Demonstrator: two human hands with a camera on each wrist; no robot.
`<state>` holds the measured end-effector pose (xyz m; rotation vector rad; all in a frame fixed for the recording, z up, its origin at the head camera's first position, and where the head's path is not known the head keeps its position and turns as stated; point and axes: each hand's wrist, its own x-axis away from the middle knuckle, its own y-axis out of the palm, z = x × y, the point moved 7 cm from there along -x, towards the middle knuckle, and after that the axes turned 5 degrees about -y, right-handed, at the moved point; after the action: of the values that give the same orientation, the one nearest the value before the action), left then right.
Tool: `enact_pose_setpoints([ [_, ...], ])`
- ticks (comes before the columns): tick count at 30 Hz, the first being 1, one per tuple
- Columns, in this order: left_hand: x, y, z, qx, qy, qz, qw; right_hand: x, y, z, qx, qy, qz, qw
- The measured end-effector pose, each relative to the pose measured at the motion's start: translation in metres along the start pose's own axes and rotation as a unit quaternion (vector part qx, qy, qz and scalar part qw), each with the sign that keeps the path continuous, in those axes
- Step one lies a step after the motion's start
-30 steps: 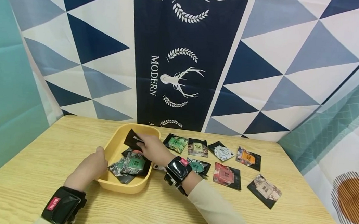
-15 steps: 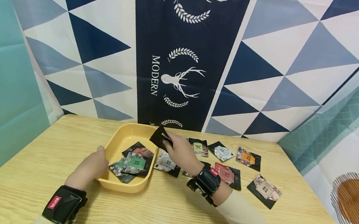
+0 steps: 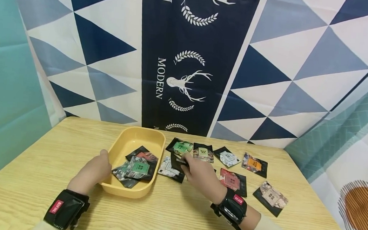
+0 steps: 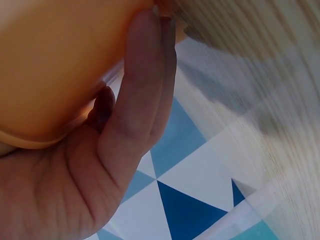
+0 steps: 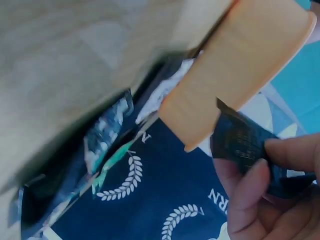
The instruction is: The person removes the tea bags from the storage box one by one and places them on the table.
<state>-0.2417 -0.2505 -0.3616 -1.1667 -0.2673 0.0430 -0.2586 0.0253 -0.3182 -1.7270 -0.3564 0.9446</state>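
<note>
My left hand (image 3: 91, 171) grips the left side of a yellow plastic tub (image 3: 128, 193); in the left wrist view its fingers lie along the outer wall near the rim. Several black packets with printed labels overlap inside the tub, a green-labelled packet (image 3: 140, 167) on top. My right hand (image 3: 203, 176) pinches a small black packet (image 5: 240, 142) between thumb and fingers, its dark plain side showing. In the head view this packet hangs over a white-labelled packet (image 3: 167, 167) just right of the tub and partly covers it.
Packets lie in loose rows right of the tub: green (image 3: 182, 147), yellow-labelled (image 3: 203, 152), white (image 3: 228, 157), orange (image 3: 254, 164), red (image 3: 231, 180) and beige (image 3: 271, 196). Another packet is mostly hidden behind my right hand. A patterned cloth (image 3: 110, 72) hangs along the table's back edge.
My right hand has lifted the black packet out of the tub and carried it right, then lower over the packets on the table. The left hand has stayed at the tub.
</note>
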Motion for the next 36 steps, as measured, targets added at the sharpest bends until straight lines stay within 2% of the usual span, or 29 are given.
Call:
enact_pose_setpoints([
  [5,0.001,-0.001,0.0,0.001,0.004,0.002,1.0,0.014,0.008,-0.016,0.038,-0.085,-0.031,0.995],
  [7,0.001,-0.001,0.0,0.0,0.004,0.004,1.0,0.018,0.011,-0.024,0.036,-0.119,-0.049,0.991],
  [10,0.001,-0.001,0.0,-0.001,0.002,0.006,1.0,0.023,0.015,-0.032,0.014,-0.146,-0.077,0.986],
  [14,0.0,-0.002,0.0,-0.001,0.005,0.011,0.9999,0.025,0.02,-0.037,-0.027,-0.158,-0.123,0.979],
  [19,0.0,-0.001,0.0,0.001,0.004,0.008,1.0,0.029,0.029,-0.04,-0.071,-0.184,-0.173,0.965],
  [22,-0.001,-0.001,-0.001,0.001,0.004,0.007,1.0,0.031,0.032,-0.042,-0.087,-0.193,-0.18,0.961],
  [25,-0.002,-0.002,0.0,0.002,0.003,0.007,1.0,0.031,0.032,-0.042,-0.081,-0.2,-0.182,0.959],
  [28,-0.002,-0.003,0.0,0.004,0.004,0.005,1.0,0.031,0.032,-0.042,-0.073,-0.196,-0.19,0.959],
  [36,-0.001,-0.001,-0.001,0.0,0.013,0.007,0.9999,0.035,0.037,-0.042,-0.096,-0.185,-0.219,0.953],
])
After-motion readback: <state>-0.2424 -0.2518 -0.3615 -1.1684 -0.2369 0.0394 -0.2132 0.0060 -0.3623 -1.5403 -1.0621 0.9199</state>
